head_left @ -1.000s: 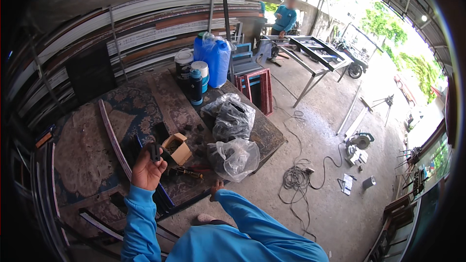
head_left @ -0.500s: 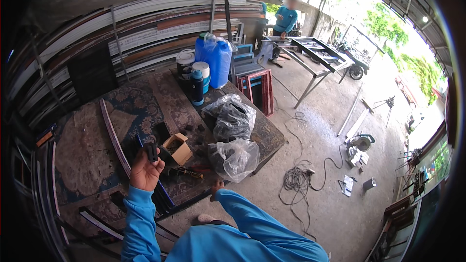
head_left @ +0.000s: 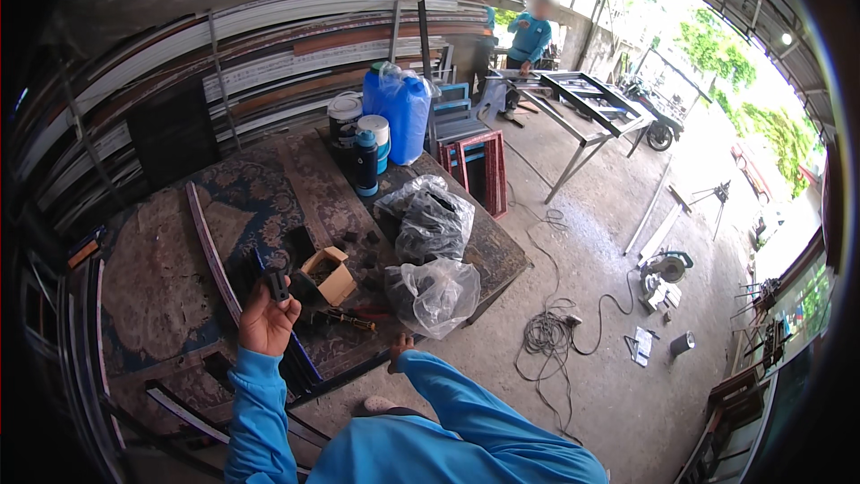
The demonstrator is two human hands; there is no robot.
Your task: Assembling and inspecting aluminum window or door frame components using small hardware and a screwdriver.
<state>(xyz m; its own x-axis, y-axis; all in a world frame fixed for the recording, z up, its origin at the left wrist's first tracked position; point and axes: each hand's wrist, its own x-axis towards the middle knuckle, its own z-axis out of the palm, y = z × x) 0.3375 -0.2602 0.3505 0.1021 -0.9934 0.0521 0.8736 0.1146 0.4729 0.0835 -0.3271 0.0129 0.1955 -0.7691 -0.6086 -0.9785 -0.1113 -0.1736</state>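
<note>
A small black slotted piece [head_left: 279, 284] is pinched upright between the thumb and fingers of my left hand [head_left: 267, 321], held above the carpet-covered table [head_left: 161, 287]. Just to its right lies an opened cardboard box [head_left: 330, 276] with dark contents I cannot make out. Several small black pieces [head_left: 369, 240] are scattered behind the box. A screwdriver with a yellowish handle [head_left: 356, 321] rests on the table in front of it. My right hand [head_left: 400, 350] is at the table's front edge, partly hidden by the sleeve, its visible fingers extended and holding nothing I can see.
Clear plastic bags [head_left: 432, 296], a blue jug [head_left: 408, 121] and a dark bottle [head_left: 365, 163] stand on the table's right side. Long profiles [head_left: 213, 255] lie at left. Coiled cable [head_left: 548, 332] and a cut-off saw [head_left: 667, 266] are on the floor. A co-worker [head_left: 530, 36] stands by a metal frame.
My left hand and the black piece have barely shifted; the piece is turned slightly. The view has moved a little. My right hand stays at the table edge.
</note>
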